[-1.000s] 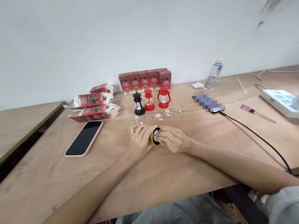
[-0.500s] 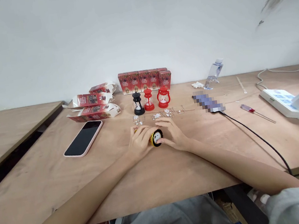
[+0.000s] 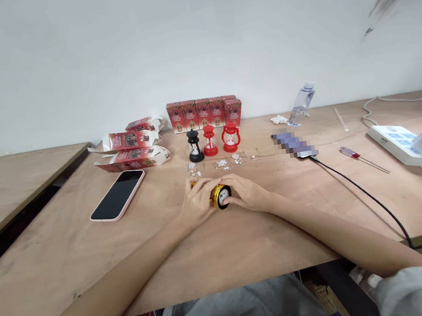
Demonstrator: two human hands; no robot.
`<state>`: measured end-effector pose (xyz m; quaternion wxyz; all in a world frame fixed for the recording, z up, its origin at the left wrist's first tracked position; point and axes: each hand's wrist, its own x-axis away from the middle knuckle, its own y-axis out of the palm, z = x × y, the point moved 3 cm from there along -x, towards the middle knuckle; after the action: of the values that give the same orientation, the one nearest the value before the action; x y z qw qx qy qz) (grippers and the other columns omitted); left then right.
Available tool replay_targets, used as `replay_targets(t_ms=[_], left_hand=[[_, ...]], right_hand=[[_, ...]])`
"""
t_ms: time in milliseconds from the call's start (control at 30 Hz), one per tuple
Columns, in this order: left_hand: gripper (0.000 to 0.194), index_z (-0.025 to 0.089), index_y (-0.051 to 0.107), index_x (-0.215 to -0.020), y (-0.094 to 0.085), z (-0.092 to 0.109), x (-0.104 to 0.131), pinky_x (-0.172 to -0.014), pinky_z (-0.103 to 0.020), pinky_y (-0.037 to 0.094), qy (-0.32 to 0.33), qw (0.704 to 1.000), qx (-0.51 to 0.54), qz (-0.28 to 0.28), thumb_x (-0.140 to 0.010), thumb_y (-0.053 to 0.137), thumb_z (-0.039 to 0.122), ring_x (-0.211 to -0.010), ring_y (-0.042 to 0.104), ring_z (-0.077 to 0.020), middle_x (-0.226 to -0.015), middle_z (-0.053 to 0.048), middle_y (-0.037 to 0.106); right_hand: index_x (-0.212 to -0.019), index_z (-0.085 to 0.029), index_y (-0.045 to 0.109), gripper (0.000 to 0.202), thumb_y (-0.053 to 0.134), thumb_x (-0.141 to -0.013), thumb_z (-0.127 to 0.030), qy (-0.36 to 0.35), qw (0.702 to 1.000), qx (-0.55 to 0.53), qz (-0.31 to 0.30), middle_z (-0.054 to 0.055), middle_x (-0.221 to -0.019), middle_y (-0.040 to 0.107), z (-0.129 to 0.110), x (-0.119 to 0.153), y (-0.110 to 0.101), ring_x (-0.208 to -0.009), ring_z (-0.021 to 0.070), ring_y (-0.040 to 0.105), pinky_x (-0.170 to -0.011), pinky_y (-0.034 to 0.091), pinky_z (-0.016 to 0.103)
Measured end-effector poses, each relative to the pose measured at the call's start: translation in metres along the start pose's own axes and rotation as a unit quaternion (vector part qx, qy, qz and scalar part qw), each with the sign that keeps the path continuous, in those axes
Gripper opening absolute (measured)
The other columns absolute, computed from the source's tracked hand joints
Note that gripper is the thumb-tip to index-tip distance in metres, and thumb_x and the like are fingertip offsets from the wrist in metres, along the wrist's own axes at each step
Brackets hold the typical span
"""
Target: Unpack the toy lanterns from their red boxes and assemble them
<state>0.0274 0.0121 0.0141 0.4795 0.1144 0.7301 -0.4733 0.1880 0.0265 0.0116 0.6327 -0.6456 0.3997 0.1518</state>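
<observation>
A small gold lantern (image 3: 216, 196) lies on its side between my hands, its black-rimmed base with a white underside turned to the right and toward me. My left hand (image 3: 198, 201) is wrapped round its body, hiding most of it. The fingers of my right hand (image 3: 247, 192) rest on the base's upper edge, while the thumb touches the white underside. Beyond my hands stand a black lantern (image 3: 194, 146), a red lantern (image 3: 209, 141) and another red lantern with a handle (image 3: 230, 138). Small wire and white plastic parts (image 3: 222, 164) lie in front of them.
Red boxes (image 3: 203, 113) stand against the wall; opened cartons (image 3: 133, 158) lie to their left. A pink-cased phone (image 3: 118, 196) is at left. On the right are a cabled phone (image 3: 293, 144), a screwdriver (image 3: 359, 158), a bottle (image 3: 302, 103) and a power strip (image 3: 396, 146).
My right hand's fingers have come down and closed onto the rim of the gold lantern's base. The lantern has shifted slightly toward me. My left hand keeps its hold.
</observation>
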Motion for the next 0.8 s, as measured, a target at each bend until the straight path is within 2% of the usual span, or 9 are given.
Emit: replay_targets(t_ms=[300,467,600,800], left_hand=[[0.037,0.013,0.044,-0.118,0.0,0.002,0.0,-0.08,-0.036,0.037,0.02,1.0,-0.004,0.011,-0.086,0.052,0.029,-0.088,0.062,-0.0201,-0.096,-0.012,0.066],[0.036,0.013,0.043,-0.119,0.001,0.001,0.001,-0.08,-0.036,0.037,0.027,1.0,-0.003,0.011,-0.086,0.051,0.027,-0.089,0.062,-0.0198,-0.097,-0.013,0.066],[0.035,0.013,0.045,-0.115,0.0,0.001,-0.001,-0.078,-0.036,0.038,0.017,1.0,-0.005,0.017,-0.085,0.053,0.027,-0.087,0.062,-0.0195,-0.094,-0.012,0.067],[0.033,0.014,0.048,-0.112,0.001,0.002,0.0,-0.079,-0.036,0.037,-0.005,1.0,0.0,0.017,-0.083,0.055,0.029,-0.087,0.063,-0.0199,-0.094,-0.01,0.068]], right_hand=[[-0.125,-0.011,0.033,0.045,0.035,-0.093,-0.042,-0.07,0.99,0.116,0.03,0.015,-0.107,0.058,-0.002,0.002,0.009,-0.098,0.0234,0.059,-0.08,0.053,0.039],[-0.117,-0.005,0.04,0.043,0.035,-0.093,-0.039,-0.117,0.969,0.211,0.062,0.016,-0.096,0.06,-0.009,0.0,0.007,-0.085,0.023,0.059,-0.072,0.052,0.035],[-0.109,-0.005,0.045,0.038,0.032,-0.093,-0.037,-0.119,0.956,0.261,0.062,0.014,-0.087,0.061,-0.013,-0.003,0.005,-0.075,0.0212,0.057,-0.066,0.049,0.033],[-0.103,-0.005,0.049,0.04,0.027,-0.092,-0.036,-0.109,0.948,0.291,0.07,0.014,-0.081,0.06,-0.016,-0.005,0.003,-0.07,0.0204,0.055,-0.064,0.045,0.032]])
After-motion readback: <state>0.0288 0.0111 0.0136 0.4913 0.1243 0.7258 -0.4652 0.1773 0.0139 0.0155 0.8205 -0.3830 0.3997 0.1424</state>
